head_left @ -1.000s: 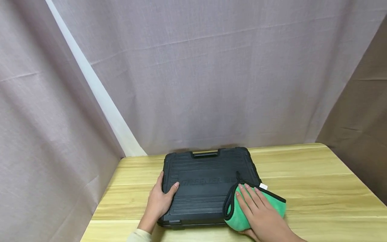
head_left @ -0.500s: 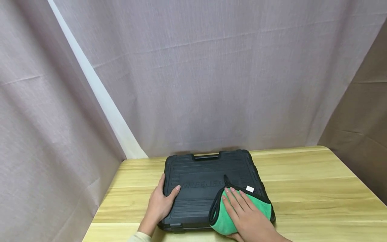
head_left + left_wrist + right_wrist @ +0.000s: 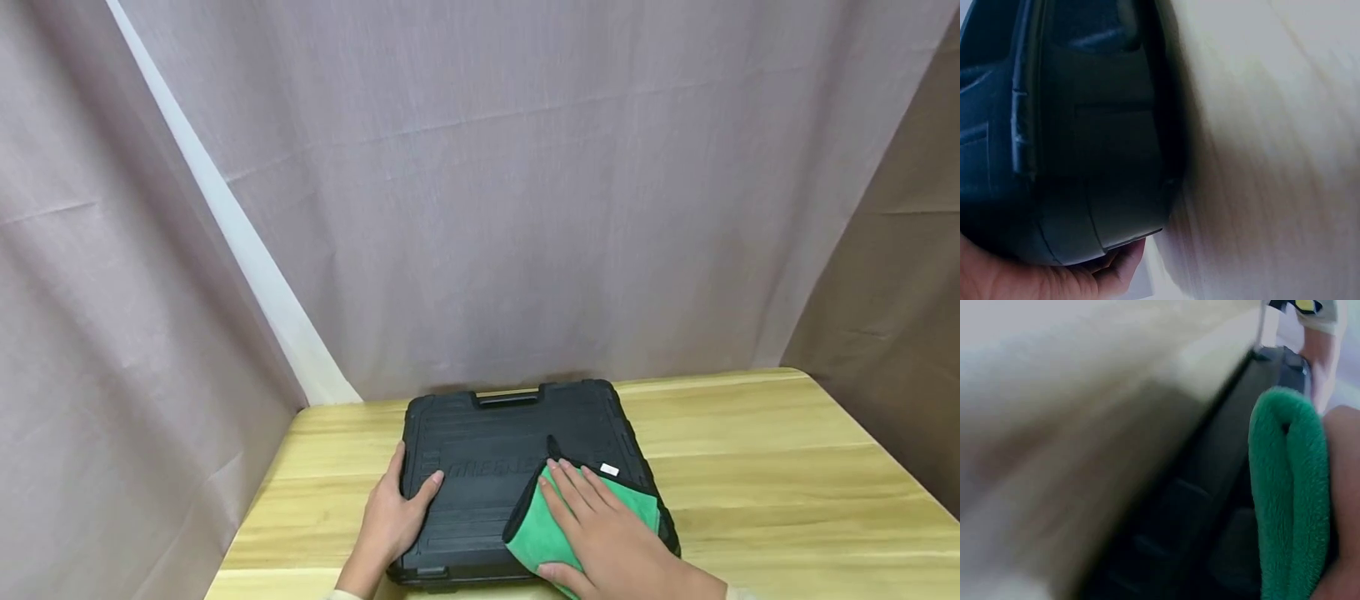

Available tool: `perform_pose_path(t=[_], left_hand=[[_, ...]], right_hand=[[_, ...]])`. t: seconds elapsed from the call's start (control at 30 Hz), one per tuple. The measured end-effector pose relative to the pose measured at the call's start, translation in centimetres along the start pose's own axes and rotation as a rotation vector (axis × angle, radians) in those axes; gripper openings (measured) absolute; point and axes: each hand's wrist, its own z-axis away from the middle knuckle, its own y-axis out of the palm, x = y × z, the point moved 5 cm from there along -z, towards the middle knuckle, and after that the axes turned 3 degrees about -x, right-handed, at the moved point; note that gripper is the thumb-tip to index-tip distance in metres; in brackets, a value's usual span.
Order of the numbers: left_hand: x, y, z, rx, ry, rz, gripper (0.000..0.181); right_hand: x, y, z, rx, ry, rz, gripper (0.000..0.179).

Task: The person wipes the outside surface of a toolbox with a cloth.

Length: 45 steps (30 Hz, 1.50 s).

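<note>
A closed black tool case (image 3: 480,500) lies flat on the wooden table, raised lettering on its lid partly covered. My left hand (image 3: 393,518) grips its left edge, thumb on the lid and fingers along the side. In the left wrist view, fingers (image 3: 1119,272) bend around the case's edge. On the front right of the lid lies a folded green cloth (image 3: 536,543) with black edging, a small loop and a white label. My right hand (image 3: 611,542) presses flat on this cloth, its fingers straight. The right wrist view has the cloth's thick fold (image 3: 1288,494) beside the hand.
The wooden table (image 3: 780,467) extends to both sides of the case. Behind it and at the left hang greyish curtains (image 3: 525,208), and a brown curtain (image 3: 892,292) is at the right.
My right hand and the cloth have slid left from the case's right edge further onto the lid. The left hand keeps its hold on the left edge.
</note>
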Motion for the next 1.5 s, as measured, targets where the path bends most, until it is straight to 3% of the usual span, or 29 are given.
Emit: perform_pose_path(t=[0.13, 0.27, 0.47, 1.03, 1.23, 1.5], left_hand=[[0.1, -0.1, 0.0, -0.004, 0.0, 0.003, 0.095], [0.2, -0.1, 0.0, -0.003, -0.017, -0.003, 0.096], [0.2, 0.0, 0.0, -0.007, -0.015, -0.004, 0.095], [0.0, 0.0, 0.0, -0.015, -0.016, 0.025, 0.094], [0.1, 0.3, 0.3, -0.009, -0.013, 0.048, 0.096], [0.3, 0.3, 0.0, -0.009, -0.028, 0.045, 0.094]], right_hand=[[-0.5, -0.2, -1.3, 0.17, 0.072, -0.181, 0.084], [-1.2, 0.1, -2.9, 0.283, 0.119, -0.321, 0.085], [-2.3, 0.6, -4.8, 0.359, 0.149, -0.365, 0.082], [-3.0, -0.1, -4.6, 0.329, 0.137, -0.354, 0.076], [-4.9, -0.9, -3.2, 0.313, 0.168, -0.358, 0.076], [-7.1, -1.7, -2.0, 0.219, 0.229, -0.261, 0.073]])
